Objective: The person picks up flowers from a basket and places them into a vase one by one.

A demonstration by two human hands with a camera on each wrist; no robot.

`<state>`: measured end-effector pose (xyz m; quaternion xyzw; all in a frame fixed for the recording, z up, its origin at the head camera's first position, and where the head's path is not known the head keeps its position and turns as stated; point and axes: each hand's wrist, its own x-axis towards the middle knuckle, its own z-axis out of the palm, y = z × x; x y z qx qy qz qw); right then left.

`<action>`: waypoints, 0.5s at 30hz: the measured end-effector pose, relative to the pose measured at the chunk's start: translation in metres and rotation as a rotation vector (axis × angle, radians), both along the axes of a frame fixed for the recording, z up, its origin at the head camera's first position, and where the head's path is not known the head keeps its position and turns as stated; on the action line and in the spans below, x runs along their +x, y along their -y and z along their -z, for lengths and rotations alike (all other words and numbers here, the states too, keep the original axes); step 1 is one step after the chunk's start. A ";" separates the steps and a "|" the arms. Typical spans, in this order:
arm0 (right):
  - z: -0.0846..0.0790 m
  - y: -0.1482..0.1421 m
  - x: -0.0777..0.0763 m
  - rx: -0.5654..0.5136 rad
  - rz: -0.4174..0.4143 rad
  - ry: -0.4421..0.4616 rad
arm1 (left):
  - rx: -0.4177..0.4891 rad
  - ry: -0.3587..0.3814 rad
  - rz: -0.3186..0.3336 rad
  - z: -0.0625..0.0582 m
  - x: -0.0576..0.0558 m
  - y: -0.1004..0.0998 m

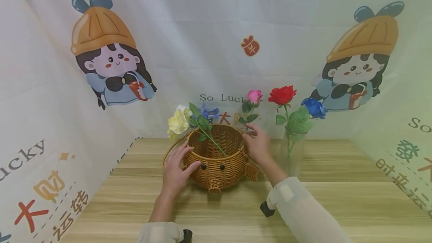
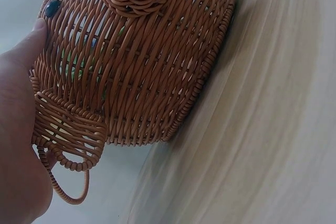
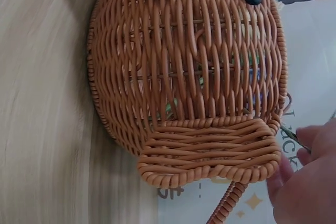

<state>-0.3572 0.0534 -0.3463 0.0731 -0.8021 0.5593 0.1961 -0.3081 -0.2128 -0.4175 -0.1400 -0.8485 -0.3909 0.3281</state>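
A brown wicker basket with a pig-like face, black bead eyes and a woven snout stands upright on the table. My left hand grips its left side, thumb on the front near one eye; in the left wrist view the woven ear partly covers the fingers. At the right rim, my right hand pinches the green stem of a pink rose, whose bloom rises above the rim. Inside the basket, a pale yellow flower and a blue flower lean left.
To the right, a clear glass vase holds a red rose and a blue rose. The basket's handle is folded down behind it. A printed cloth hangs around the wooden table.
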 end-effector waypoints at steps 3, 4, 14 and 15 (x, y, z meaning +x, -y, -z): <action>-0.004 -0.001 0.001 -0.054 0.038 -0.032 | 0.004 0.008 -0.001 0.000 0.000 0.000; -0.005 -0.001 0.001 -0.062 0.051 -0.044 | 0.006 0.010 0.000 0.000 0.000 0.000; -0.018 -0.002 0.003 -0.137 0.117 -0.123 | 0.006 -0.001 -0.001 0.001 -0.002 0.000; -0.020 -0.002 0.003 -0.147 0.120 -0.131 | 0.005 -0.001 0.000 0.001 -0.001 0.000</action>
